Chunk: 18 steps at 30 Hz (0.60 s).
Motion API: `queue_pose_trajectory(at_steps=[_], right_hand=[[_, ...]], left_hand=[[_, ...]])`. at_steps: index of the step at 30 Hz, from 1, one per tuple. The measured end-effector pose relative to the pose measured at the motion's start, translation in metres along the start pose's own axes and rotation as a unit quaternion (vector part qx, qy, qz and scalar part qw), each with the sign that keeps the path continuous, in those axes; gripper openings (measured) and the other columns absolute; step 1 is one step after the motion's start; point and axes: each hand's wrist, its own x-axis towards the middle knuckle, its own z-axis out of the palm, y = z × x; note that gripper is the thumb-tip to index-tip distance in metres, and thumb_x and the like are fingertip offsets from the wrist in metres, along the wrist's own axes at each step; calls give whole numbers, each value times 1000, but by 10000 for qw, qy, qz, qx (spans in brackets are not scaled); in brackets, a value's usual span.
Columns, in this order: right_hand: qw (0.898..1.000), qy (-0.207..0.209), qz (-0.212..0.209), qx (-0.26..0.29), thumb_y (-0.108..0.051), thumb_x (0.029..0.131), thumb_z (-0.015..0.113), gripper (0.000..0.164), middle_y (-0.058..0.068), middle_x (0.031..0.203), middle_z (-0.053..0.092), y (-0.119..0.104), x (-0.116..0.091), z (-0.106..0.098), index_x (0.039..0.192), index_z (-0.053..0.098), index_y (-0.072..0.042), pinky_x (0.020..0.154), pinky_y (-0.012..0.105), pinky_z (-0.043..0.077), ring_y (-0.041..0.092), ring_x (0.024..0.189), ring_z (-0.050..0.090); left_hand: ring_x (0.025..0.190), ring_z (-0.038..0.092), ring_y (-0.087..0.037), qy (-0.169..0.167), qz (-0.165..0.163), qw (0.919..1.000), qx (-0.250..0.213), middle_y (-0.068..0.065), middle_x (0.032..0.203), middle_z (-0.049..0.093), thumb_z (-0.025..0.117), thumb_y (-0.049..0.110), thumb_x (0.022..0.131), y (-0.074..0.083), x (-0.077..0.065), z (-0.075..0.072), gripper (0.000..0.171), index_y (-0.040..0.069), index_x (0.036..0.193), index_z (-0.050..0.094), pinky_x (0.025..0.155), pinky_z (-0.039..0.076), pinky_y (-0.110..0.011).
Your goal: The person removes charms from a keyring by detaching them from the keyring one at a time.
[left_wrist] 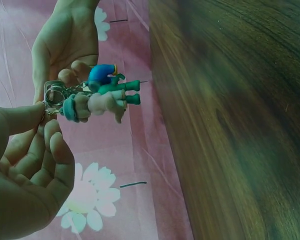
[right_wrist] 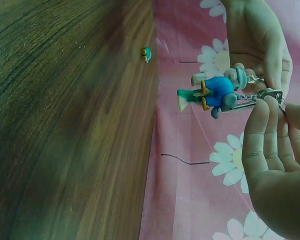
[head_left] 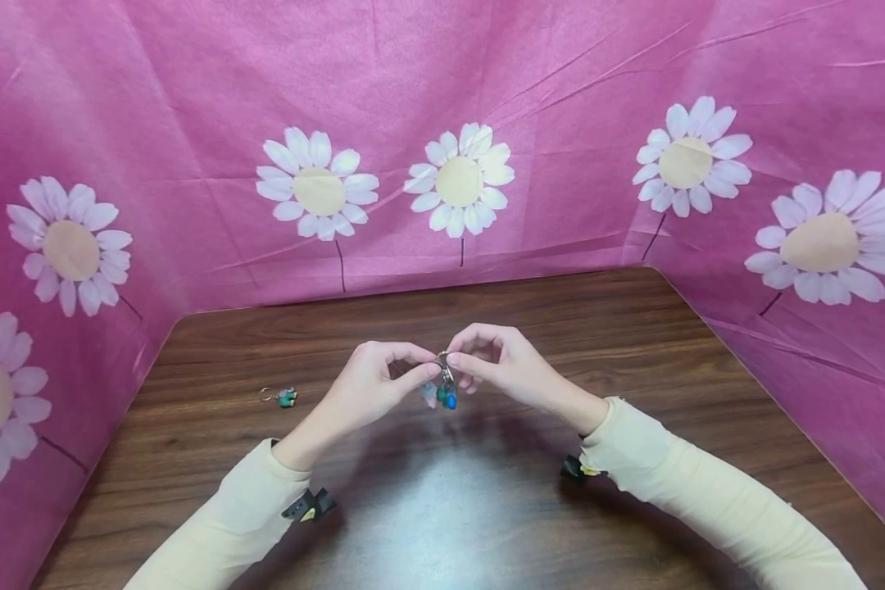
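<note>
Above the middle of the table, my left hand [head_left: 379,377] and right hand [head_left: 507,365] meet at a bunch of keychain figurines. The thumb and forefinger of each pinch the metal rings [left_wrist: 55,95] at its top. Below them hang a blue figurine with yellow trim [right_wrist: 219,92], a green one [left_wrist: 132,99] and a pale one with a teal hat [left_wrist: 100,103]. A slim metal piece [right_wrist: 240,106] lies alongside; its kind is unclear. Fingertips hide part of the rings. In the left wrist view the right hand [left_wrist: 67,42] is behind the bunch.
Another keychain, a small green figurine [head_left: 287,398] with a ring, lies on the wooden table [head_left: 214,459] left of my left hand. Pink cloth with white daisies [head_left: 560,164] walls the table at the back and both sides. Black wrist cameras [head_left: 310,505] sit at both cuffs.
</note>
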Motion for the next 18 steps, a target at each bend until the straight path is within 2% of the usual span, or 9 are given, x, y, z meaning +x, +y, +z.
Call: queue_pose_trajectory(at_steps=[3, 10, 13, 18], right_hand=[[10000, -48, 18, 1, -1, 97, 67, 9, 14, 86, 69, 0, 0, 0, 105, 66, 3, 63, 43, 62, 21, 68, 66], [9998, -102, 63, -179, -3, 96, 69, 6, 18, 86, 69, 0, 0, -3, 102, 69, 0, 63, 43, 62, 23, 67, 67], [9995, -134, 29, -292, -3, 96, 69, 5, 21, 86, 69, 0, 0, -4, 101, 70, -1, 63, 43, 61, 31, 66, 66], [9987, -192, -29, -480, -4, 96, 70, 5, 14, 86, 72, 1, 0, -5, 100, 72, -4, 62, 43, 61, 46, 68, 64]], left_hand=[[67, 67, -9, 44, -25, 9999, 121, 6, 89, 76, 75, 23, 95, 0, -1, -1, 11, 15, 102, 79, 64, 57, -39], [63, 64, -10, 19, -57, 9997, 219, 3, 89, 77, 74, 22, 95, 1, -1, -1, 11, 15, 102, 79, 58, 54, -30], [62, 65, -10, -9, -95, 9998, 195, 6, 87, 76, 74, 23, 95, 0, -1, -1, 10, 16, 102, 79, 57, 53, -29], [60, 65, -11, -70, -181, 9997, 179, 12, 83, 74, 73, 23, 96, 1, -1, -1, 9, 18, 102, 78, 53, 50, -28]])
